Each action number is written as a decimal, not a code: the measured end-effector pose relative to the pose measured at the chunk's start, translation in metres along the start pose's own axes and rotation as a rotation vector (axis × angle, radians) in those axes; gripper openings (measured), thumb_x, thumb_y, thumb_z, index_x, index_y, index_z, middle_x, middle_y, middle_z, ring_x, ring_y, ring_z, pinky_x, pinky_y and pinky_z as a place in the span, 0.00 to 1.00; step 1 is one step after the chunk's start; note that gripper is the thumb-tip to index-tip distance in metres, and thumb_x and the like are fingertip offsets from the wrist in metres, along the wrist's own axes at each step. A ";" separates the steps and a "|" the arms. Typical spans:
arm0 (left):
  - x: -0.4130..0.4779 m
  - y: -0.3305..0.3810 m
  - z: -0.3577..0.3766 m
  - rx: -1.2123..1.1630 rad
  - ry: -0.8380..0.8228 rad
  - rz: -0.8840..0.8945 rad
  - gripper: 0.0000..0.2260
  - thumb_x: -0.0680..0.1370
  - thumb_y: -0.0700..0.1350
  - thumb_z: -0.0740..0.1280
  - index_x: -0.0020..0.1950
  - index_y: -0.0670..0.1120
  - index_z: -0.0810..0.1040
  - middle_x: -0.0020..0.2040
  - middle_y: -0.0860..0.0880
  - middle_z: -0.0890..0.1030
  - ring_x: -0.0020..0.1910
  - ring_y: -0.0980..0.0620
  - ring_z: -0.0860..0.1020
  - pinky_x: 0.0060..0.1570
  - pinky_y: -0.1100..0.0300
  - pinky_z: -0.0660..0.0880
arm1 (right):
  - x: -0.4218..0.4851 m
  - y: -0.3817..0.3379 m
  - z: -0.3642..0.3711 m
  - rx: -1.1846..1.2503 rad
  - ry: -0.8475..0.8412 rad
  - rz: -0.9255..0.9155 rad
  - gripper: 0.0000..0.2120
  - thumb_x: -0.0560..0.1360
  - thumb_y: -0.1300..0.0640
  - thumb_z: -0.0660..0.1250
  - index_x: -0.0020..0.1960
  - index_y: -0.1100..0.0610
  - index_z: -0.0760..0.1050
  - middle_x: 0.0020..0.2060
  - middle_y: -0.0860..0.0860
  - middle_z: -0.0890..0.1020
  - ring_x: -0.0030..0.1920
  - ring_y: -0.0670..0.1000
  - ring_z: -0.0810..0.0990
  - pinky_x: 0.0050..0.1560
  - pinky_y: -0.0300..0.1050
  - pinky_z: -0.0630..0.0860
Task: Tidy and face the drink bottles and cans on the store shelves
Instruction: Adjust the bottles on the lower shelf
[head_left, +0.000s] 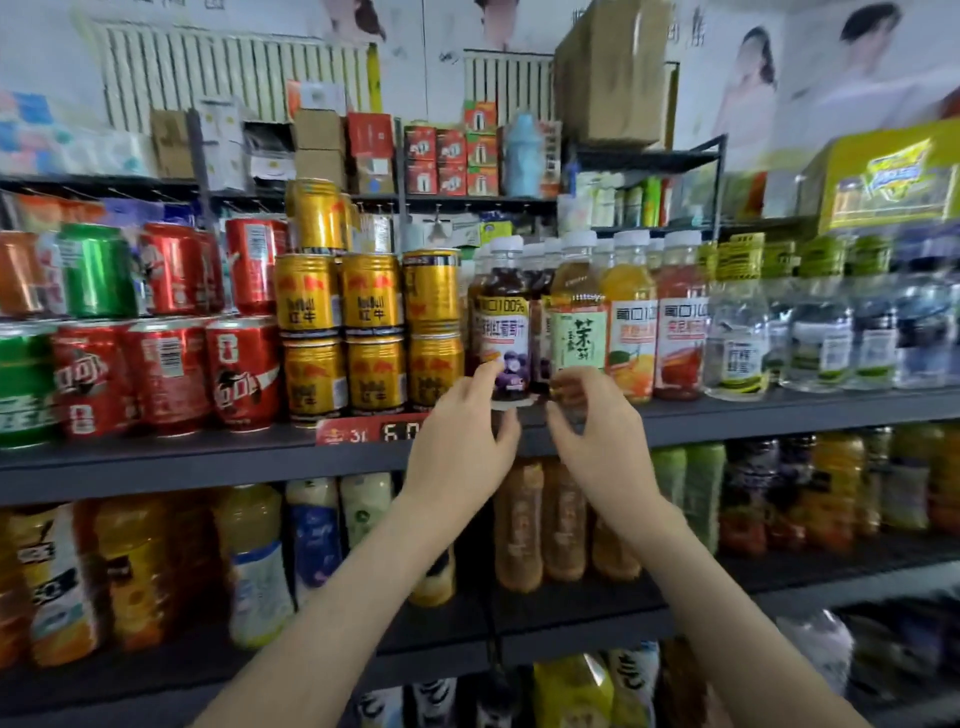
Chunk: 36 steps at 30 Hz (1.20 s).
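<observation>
Left grip: the left hand (462, 431) has its fingers and thumb curled round the base of the grape juice bottle (501, 322), closed onto it.
Right grip: the right hand (597, 431) pinches the base of the green tea bottle (579, 322), thumb low and fingers above. Blur hides the exact contact.
Bottle location: both bottles stand upright at the front of the shelf (208, 457), side by side, with their labels facing outward.
Done (judged): the gold cans (374, 301) just left of the left grip are stacked with labels forward. The orange juice bottle (631, 332) just right of the right grip faces front.
Left to do (judged): the red cola cans (171, 364) well left of the grips show barcodes and turned logos. The clear water bottles (737, 338) further right show mixed label angles. The row below the grips is too blurred to assess.
Edges: the shelf lip runs directly behind both hands, and the held bases sit close to it. Pulling them forward risks an overhang. The price tag (371, 431) sits on the lip just left of the left hand.
Open room: there is none sideways, as neighbours crowd both held bottles. Free space lies toward the person and above the caps.
</observation>
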<state>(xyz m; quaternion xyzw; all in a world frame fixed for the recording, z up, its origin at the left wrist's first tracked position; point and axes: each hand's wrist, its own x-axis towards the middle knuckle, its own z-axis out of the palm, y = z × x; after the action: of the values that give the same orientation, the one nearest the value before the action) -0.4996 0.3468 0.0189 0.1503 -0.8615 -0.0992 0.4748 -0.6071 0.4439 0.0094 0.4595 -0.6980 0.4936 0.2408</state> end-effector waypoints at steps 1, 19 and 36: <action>0.005 0.005 0.009 -0.006 -0.014 -0.016 0.23 0.80 0.48 0.62 0.74 0.50 0.62 0.62 0.49 0.74 0.59 0.49 0.75 0.51 0.58 0.73 | 0.001 0.007 -0.009 -0.016 0.003 0.008 0.14 0.77 0.58 0.66 0.62 0.57 0.71 0.55 0.50 0.77 0.56 0.48 0.76 0.55 0.40 0.72; 0.095 0.056 0.125 -0.090 -0.003 -0.388 0.48 0.74 0.50 0.71 0.76 0.51 0.33 0.62 0.37 0.71 0.54 0.39 0.76 0.50 0.50 0.75 | 0.031 0.100 -0.068 0.028 -0.006 0.038 0.13 0.78 0.58 0.65 0.61 0.58 0.71 0.51 0.49 0.75 0.50 0.46 0.75 0.52 0.41 0.75; -0.042 0.108 0.075 -0.202 0.005 0.000 0.49 0.70 0.54 0.73 0.73 0.68 0.36 0.61 0.55 0.76 0.54 0.55 0.78 0.48 0.58 0.78 | -0.026 0.057 -0.079 0.591 -0.114 0.210 0.37 0.69 0.53 0.75 0.72 0.48 0.60 0.53 0.43 0.81 0.54 0.43 0.81 0.57 0.50 0.79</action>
<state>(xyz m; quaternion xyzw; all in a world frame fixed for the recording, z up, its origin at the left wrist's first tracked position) -0.5602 0.4645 -0.0200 0.1021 -0.8459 -0.1850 0.4897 -0.6547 0.5315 -0.0060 0.4622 -0.5802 0.6707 0.0051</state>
